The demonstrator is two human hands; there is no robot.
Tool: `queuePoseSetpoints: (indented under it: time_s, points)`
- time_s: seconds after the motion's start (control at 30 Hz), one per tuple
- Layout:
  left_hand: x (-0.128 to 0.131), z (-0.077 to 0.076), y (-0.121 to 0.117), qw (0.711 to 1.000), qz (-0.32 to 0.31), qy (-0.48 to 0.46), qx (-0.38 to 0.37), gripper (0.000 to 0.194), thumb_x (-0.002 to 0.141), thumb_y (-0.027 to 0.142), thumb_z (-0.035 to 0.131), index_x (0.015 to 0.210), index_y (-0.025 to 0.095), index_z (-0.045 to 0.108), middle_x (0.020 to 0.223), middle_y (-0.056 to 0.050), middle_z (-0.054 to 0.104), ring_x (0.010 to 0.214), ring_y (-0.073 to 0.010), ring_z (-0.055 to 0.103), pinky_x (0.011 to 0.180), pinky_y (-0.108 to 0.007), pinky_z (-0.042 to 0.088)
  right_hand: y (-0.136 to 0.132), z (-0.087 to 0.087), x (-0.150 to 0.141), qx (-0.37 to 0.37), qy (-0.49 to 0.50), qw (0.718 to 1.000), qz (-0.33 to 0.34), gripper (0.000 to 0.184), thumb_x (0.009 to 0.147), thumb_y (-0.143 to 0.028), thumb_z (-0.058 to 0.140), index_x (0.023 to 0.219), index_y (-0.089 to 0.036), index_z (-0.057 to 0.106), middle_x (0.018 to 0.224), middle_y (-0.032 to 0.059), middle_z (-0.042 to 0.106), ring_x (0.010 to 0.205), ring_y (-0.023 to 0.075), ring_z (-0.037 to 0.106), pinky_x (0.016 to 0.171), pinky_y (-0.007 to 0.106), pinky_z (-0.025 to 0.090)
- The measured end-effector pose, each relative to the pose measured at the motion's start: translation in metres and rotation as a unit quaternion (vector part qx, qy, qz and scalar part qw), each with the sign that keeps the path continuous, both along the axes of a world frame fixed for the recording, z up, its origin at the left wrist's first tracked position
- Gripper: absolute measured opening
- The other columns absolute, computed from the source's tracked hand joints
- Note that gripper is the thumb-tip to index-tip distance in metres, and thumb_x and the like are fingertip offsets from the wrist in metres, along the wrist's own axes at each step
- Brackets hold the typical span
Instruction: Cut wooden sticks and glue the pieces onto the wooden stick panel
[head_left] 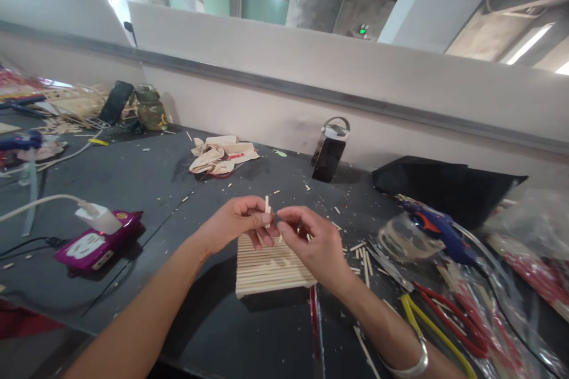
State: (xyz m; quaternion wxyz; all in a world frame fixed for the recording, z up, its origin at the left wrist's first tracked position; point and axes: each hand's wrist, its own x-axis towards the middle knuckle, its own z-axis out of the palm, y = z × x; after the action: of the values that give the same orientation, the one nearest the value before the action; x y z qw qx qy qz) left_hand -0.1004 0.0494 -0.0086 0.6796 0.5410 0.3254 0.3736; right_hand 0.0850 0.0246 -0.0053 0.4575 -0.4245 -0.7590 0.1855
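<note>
My left hand (249,219) is closed in a pinch on a short wooden stick (267,204), held upright between thumb and fingers. Close beside it, on the right, my right hand (311,237) has its fingers curled in, with thumb and forefinger near each other; whatever they hold is too small to make out. Beneath both hands lies a flat panel of wooden sticks (271,275) set side by side in rows. Its back and right parts are partly hidden by the hands. Loose cut sticks (367,266) lie scattered right of the panel.
At right are scissors (393,266), red-and-yellow-handled pliers (418,314), a blue glue gun (444,234) and a clear round container (406,240). A phone (329,159) leans on a bottle at the back. Crumpled cloth (217,157) and a purple power strip (102,243) are left.
</note>
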Motion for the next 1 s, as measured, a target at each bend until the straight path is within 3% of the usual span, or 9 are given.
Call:
queuePoseSetpoints:
  time_s: [0.17, 0.4, 1.0]
  points:
    - [-0.0007, -0.0016, 0.0011, 1.000, 0.013, -0.006, 0.020, 0.026, 0.075, 0.037, 0.074, 0.077, 0.013, 0.064, 0.067, -0.003, 0.068, 0.063, -0.0154, 0.067, 0.056, -0.025, 0.052, 0.0014, -0.0039, 0.0031, 0.072, -0.078, 0.994, 0.006, 0.013, 0.088, -0.027, 0.056, 0.098, -0.023, 0.064, 0.075, -0.0003, 0.066, 0.062, 0.0131, 0.059, 0.060, 0.027, 0.048]
    - [-0.0028, 0.0004, -0.0010, 0.999, 0.023, -0.010, 0.036, 0.024, 0.076, 0.037, 0.073, 0.076, 0.014, 0.068, 0.061, -0.001, 0.065, 0.056, -0.0110, 0.058, 0.057, -0.025, 0.050, 0.0022, -0.0066, 0.0042, 0.116, -0.117, 0.986, 0.035, 0.020, 0.090, -0.025, 0.056, 0.109, -0.022, 0.062, 0.075, 0.0006, 0.067, 0.068, 0.0146, 0.061, 0.065, 0.028, 0.049]
    - [-0.0014, -0.0056, 0.0009, 1.000, 0.022, -0.016, -0.003, 0.023, 0.072, 0.035, 0.076, 0.074, 0.013, 0.069, 0.062, -0.001, 0.065, 0.052, -0.0105, 0.059, 0.055, -0.024, 0.050, 0.0002, -0.0095, -0.0006, 0.147, -0.111, 0.983, 0.015, 0.015, 0.090, -0.021, 0.056, 0.102, -0.018, 0.064, 0.077, 0.0030, 0.069, 0.069, 0.0147, 0.063, 0.066, 0.028, 0.050]
